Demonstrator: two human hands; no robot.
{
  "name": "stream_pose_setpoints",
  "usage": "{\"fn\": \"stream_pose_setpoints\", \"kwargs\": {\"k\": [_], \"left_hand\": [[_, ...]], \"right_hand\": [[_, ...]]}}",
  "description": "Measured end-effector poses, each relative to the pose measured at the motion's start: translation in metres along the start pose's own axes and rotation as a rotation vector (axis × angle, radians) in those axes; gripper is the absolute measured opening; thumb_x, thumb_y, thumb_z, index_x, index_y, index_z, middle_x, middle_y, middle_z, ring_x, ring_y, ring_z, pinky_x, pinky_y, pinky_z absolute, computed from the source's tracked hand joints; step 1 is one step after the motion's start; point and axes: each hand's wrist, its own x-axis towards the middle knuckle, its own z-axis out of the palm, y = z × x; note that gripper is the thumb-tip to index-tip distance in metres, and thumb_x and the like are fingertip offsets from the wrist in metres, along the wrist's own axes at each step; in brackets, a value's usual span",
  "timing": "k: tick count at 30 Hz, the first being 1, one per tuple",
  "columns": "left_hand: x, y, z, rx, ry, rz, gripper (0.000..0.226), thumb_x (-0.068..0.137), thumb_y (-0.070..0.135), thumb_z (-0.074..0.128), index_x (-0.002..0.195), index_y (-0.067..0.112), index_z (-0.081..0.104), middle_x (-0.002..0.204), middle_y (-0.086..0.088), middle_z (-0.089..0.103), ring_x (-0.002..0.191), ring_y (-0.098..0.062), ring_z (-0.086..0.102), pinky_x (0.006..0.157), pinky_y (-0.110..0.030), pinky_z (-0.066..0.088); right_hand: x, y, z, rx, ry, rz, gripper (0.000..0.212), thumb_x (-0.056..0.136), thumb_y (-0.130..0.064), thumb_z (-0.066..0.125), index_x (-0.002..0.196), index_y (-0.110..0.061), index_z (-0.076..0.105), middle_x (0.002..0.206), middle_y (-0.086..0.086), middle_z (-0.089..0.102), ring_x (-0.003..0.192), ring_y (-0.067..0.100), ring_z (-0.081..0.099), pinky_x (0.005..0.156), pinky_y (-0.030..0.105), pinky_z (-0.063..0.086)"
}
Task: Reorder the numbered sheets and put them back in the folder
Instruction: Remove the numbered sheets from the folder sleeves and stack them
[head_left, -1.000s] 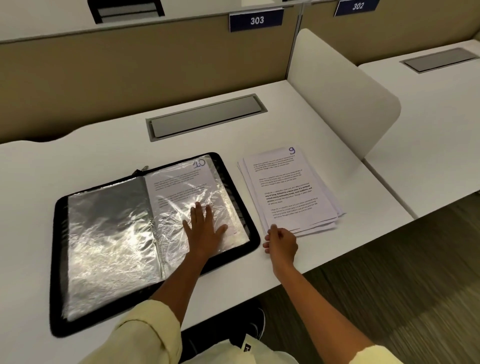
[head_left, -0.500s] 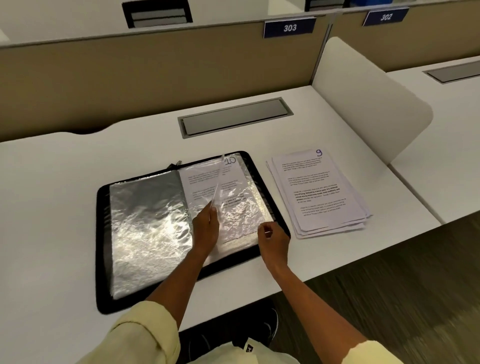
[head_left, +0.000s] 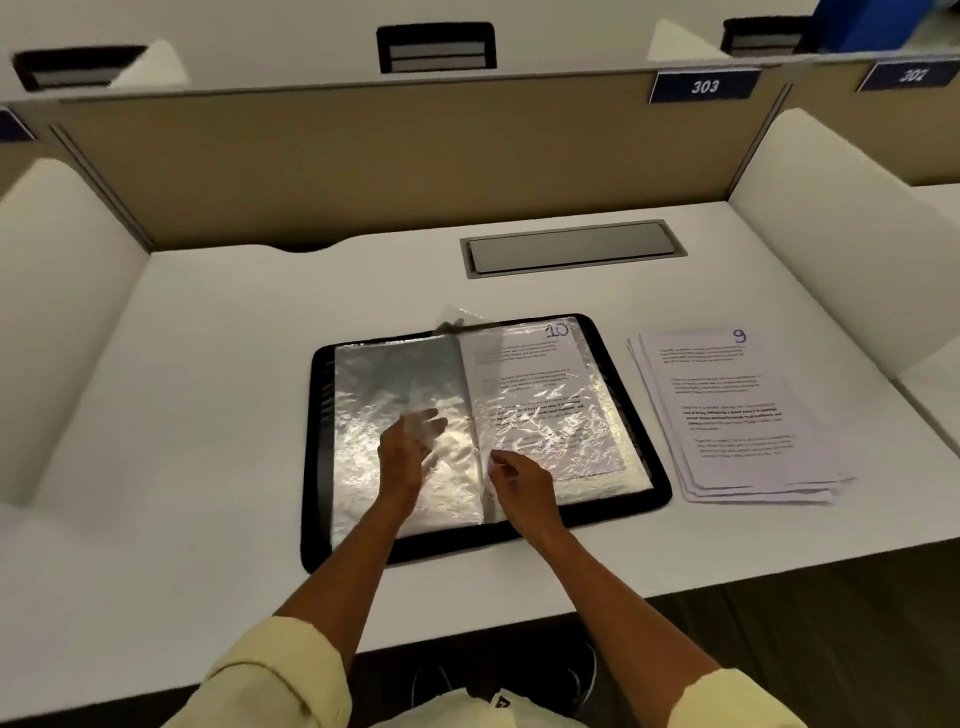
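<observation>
Head view: left hand spread, fingers blurred behind clear sleeve mid-turn. Right hand pinching sleeve's lower edge near spine. Folder open on desk, sheet 10 inside; stack, 9 on top, just beside. Risk: slick plastic slipping, creasing, tearing at spine.

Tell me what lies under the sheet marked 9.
Under the sheet marked 9 more loose sheets show only fanned edges on the desk; their numbers are covered.
</observation>
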Motion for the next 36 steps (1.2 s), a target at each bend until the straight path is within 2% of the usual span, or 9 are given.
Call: {"fn": "stream_pose_setpoints", "kwargs": {"k": [4,7,10,14,19,23,30,34,36], "left_hand": [[0.009,0.003,-0.034,-0.116,0.07,-0.119,0.055,0.105,0.043,0.032,0.115,0.001,0.065,0.109,-0.023,0.071,0.1,-0.032,0.07,0.086,-0.042,0.055],[0.011,0.008,-0.058,-0.131,0.027,-0.174,0.058,0.097,0.059,0.04,0.118,0.009,0.061,0.105,-0.017,0.073,0.096,-0.031,0.072,0.072,-0.036,0.057],[0.009,0.014,-0.074,-0.064,0.017,-0.128,0.04,0.093,0.036,0.064,0.122,0.01,0.057,0.104,-0.019,0.072,0.09,-0.035,0.072,0.069,-0.036,0.059],[0.011,0.007,-0.1,0.1,0.058,-0.035,0.048,0.083,0.002,0.074,0.125,0.011,0.054,0.095,-0.022,0.072,0.074,-0.032,0.072,0.062,-0.04,0.058],[0.016,-0.007,-0.124,0.448,0.214,0.048,0.045,0.082,0.003,0.069,0.124,0.014,0.058,0.087,-0.015,0.07,0.077,-0.031,0.068,0.073,-0.044,0.059],[0.012,-0.012,-0.126,0.63,0.211,0.115,0.044,0.084,0.005,0.064,0.125,0.013,0.052,0.064,-0.004,0.056,0.059,-0.02,0.054,0.061,-0.03,0.047],[0.007,-0.01,-0.109,0.862,0.274,0.307,0.04,0.084,0.022,0.064,0.121,0.014,0.053,0.103,-0.003,0.061,0.093,-0.024,0.057,0.079,-0.039,0.05],[0.013,-0.017,-0.095,0.918,0.151,0.537,0.031,0.08,0.03,0.061,0.106,0.012,0.062,0.099,-0.006,0.057,0.093,-0.027,0.055,0.078,-0.044,0.05],[0.017,-0.026,-0.087,0.968,0.071,0.609,0.036,0.078,0.039,0.054,0.1,0.012,0.065,0.099,-0.006,0.057,0.09,-0.027,0.054,0.076,-0.042,0.049]], "right_hand": [[0.001,-0.006,0.023,-0.058,-0.049,-0.102,0.028,0.099,-0.016,0.061,0.126,-0.012,0.067,0.125,0.004,0.066,0.113,0.017,0.062,0.102,0.031,0.049],[0.0,-0.005,0.039,-0.135,-0.052,-0.209,0.027,0.098,-0.019,0.062,0.124,-0.016,0.066,0.128,0.001,0.065,0.119,0.016,0.059,0.104,0.026,0.043],[-0.002,-0.001,0.053,-0.218,-0.05,-0.255,0.032,0.096,-0.033,0.059,0.124,-0.019,0.068,0.134,0.003,0.063,0.126,0.02,0.055,0.107,0.028,0.039],[-0.003,0.003,0.066,-0.293,-0.025,-0.286,0.035,0.093,-0.036,0.056,0.118,-0.017,0.072,0.133,0.008,0.063,0.124,0.027,0.054,0.104,0.031,0.037],[-0.004,0.004,0.073,-0.375,0.012,-0.336,0.023,0.091,-0.024,0.062,0.108,-0.015,0.075,0.126,0.009,0.065,0.119,0.033,0.057,0.101,0.043,0.046],[-0.006,0.005,0.073,-0.4,0.008,-0.398,0.017,0.087,-0.017,0.068,0.101,-0.017,0.076,0.121,0.007,0.068,0.113,0.032,0.061,0.093,0.045,0.053],[-0.015,0.011,0.073,-0.339,-0.146,-0.409,0.019,0.094,-0.026,0.064,0.112,-0.024,0.072,0.131,-0.005,0.062,0.126,0.016,0.056,0.105,0.037,0.046],[-0.02,0.006,0.07,-0.321,-0.179,-0.422,0.024,0.096,-0.018,0.063,0.119,-0.018,0.07,0.132,0.0,0.061,0.124,0.005,0.052,0.105,0.006,0.03],[-0.021,0.003,0.064,-0.288,-0.123,-0.436,0.025,0.096,-0.014,0.06,0.119,-0.013,0.069,0.126,0.003,0.063,0.117,0.004,0.053,0.103,0.009,0.035]]}}
